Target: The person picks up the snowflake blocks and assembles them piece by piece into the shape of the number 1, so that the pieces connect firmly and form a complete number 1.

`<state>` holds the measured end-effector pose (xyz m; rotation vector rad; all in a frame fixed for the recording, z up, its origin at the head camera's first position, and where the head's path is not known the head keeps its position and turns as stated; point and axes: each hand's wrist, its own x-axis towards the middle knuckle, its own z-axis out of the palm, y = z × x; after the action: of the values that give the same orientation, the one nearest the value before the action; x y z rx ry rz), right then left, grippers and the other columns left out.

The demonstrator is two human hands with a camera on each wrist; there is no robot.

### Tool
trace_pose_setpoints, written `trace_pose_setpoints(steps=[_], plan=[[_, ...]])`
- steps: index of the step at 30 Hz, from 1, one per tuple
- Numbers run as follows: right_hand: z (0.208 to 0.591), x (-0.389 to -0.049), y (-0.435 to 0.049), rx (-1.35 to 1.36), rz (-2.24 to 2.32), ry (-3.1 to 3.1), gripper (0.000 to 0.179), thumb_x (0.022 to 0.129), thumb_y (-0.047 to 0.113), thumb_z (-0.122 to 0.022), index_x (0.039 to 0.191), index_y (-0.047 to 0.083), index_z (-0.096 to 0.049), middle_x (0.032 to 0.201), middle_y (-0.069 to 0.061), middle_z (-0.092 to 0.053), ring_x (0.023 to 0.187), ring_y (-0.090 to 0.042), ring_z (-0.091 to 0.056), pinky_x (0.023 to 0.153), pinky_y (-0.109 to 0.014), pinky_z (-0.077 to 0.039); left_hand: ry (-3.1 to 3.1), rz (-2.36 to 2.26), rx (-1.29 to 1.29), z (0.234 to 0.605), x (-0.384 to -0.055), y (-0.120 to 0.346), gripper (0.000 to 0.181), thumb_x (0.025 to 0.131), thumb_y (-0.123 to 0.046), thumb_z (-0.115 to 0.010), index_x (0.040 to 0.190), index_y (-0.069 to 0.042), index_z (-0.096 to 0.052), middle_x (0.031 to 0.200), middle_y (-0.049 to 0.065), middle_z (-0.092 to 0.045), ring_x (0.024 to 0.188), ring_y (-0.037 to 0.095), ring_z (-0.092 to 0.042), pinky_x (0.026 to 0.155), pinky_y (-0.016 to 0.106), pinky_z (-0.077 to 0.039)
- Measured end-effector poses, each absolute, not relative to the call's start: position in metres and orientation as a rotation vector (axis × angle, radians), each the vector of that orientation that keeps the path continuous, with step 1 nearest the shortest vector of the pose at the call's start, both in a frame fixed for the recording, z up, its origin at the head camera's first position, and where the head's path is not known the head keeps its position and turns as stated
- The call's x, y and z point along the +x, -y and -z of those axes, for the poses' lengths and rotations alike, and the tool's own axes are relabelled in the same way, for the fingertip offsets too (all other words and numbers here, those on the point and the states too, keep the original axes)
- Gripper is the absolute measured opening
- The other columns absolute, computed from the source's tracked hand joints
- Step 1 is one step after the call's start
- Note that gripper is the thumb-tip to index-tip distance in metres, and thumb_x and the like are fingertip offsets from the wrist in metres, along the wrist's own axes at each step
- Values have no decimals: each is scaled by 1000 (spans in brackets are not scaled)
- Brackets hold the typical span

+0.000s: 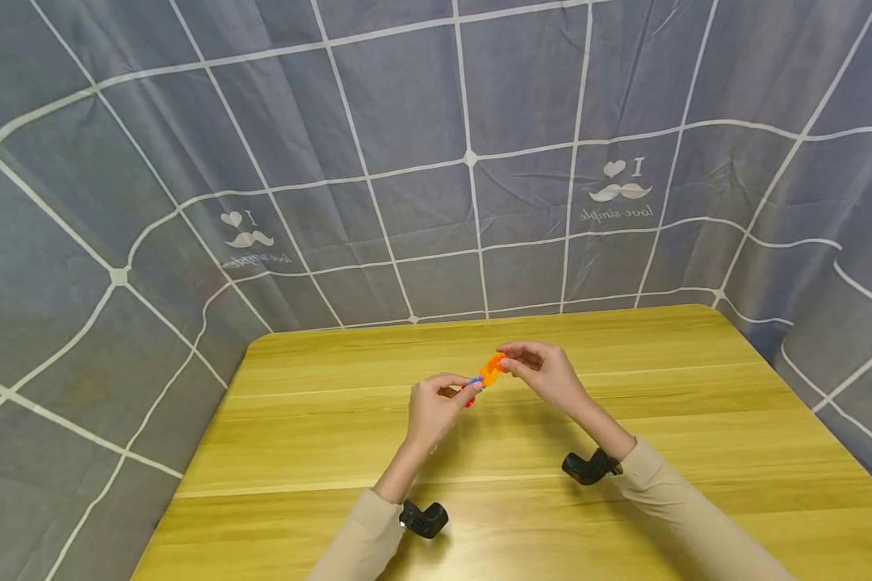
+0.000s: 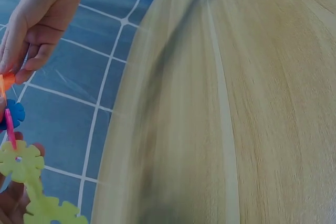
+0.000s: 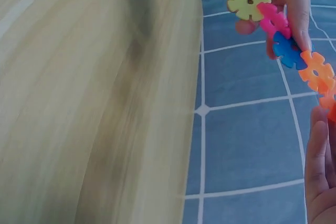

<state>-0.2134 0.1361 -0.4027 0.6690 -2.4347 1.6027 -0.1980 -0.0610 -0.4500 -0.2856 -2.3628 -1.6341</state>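
Observation:
A chain of notched, flower-shaped plastic discs hangs between both hands above the table. It runs from pale yellow discs [image 3: 248,1] through a pink disc [image 3: 273,20] and a blue disc [image 3: 287,51] to orange discs [image 3: 316,72]. My left hand [image 1: 432,410] pinches the chain around the blue and pink discs between thumb and fingers. At the other end, my right hand [image 1: 550,378] pinches the outer orange piece. The yellow end dangles beside the left hand's fingers in the left wrist view. Fingers partly cover the outermost orange disc.
Under the hands spreads a wood-grain table [image 1: 320,436]. A grey curtain [image 1: 421,210] with white grid lines encloses its back and sides. Black wrist cameras, one on the left wrist [image 1: 425,520] and one on the right [image 1: 587,466], sit at the beige sleeve cuffs.

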Motion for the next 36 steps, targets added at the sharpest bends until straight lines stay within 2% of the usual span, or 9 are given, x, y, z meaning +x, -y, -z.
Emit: trace_pose_setpoints(steps=[4, 6, 8, 15, 21, 28, 31, 36], plan=[[409, -220, -139, 626, -1680, 2412, 27, 90, 6, -65, 114, -6, -65, 106, -23, -69, 80, -12, -69, 72, -28, -58, 2380, 1677, -230, 448, -199, 62, 18, 81, -28, -78, 86, -11, -78, 94, 5, -73, 66, 14, -64, 50, 20, -48], [417, -226, -141, 601, -1704, 2404, 27, 91, 10, -65, 114, -3, -65, 105, -21, -69, 79, -7, -67, 72, -23, -56, 2377, 1685, -206, 448, -201, 63, 17, 81, -28, -77, 86, -11, -78, 95, 5, -72, 68, 12, -63, 55, 20, -50], [423, -231, -142, 597, -1717, 2391, 26, 91, 11, -66, 114, -2, -66, 103, -20, -70, 79, -6, -66, 71, -19, -55, 2361, 1699, -187, 447, -202, 63, 17, 81, -27, -77, 86, -11, -78, 93, 5, -71, 67, 10, -61, 56, 20, -51], [433, -233, -140, 622, -1763, 2461, 27, 93, 14, -64, 111, -5, -66, 97, -22, -70, 79, -17, -69, 70, -27, -56, 2285, 1770, -111, 441, -208, 61, 20, 81, -26, -78, 88, -8, -78, 92, 10, -73, 61, 7, -58, 53, 18, -48], [431, -232, -133, 582, -1748, 2548, 28, 93, 18, -64, 110, -3, -68, 98, -18, -72, 77, -12, -66, 71, -32, -57, 2258, 1860, -22, 440, -211, 57, 21, 80, -24, -78, 90, -6, -78, 95, 13, -73, 58, 8, -54, 50, 14, -43], [428, -232, -126, 550, -1704, 2597, 25, 92, 19, -65, 106, -1, -71, 89, -15, -71, 70, -11, -57, 59, -23, -49, 2262, 1951, -20, 419, -199, 53, 20, 84, -14, -74, 92, 3, -75, 94, 20, -71, 59, 9, -54, 50, 14, -41], [428, -233, -125, 546, -1688, 2605, 23, 91, 21, -67, 103, 1, -72, 91, -14, -72, 71, -12, -56, 59, -21, -45, 2254, 1992, -35, 407, -191, 53, 20, 85, -13, -73, 94, 6, -74, 91, 17, -71, 59, 9, -55, 51, 15, -43], [427, -233, -124, 543, -1671, 2625, 23, 90, 23, -68, 100, 3, -73, 95, -13, -73, 77, -12, -58, 67, -24, -47, 2259, 2019, -18, 415, -195, 53, 22, 86, -16, -72, 95, 4, -74, 91, 14, -70, 63, 10, -54, 53, 17, -43]])
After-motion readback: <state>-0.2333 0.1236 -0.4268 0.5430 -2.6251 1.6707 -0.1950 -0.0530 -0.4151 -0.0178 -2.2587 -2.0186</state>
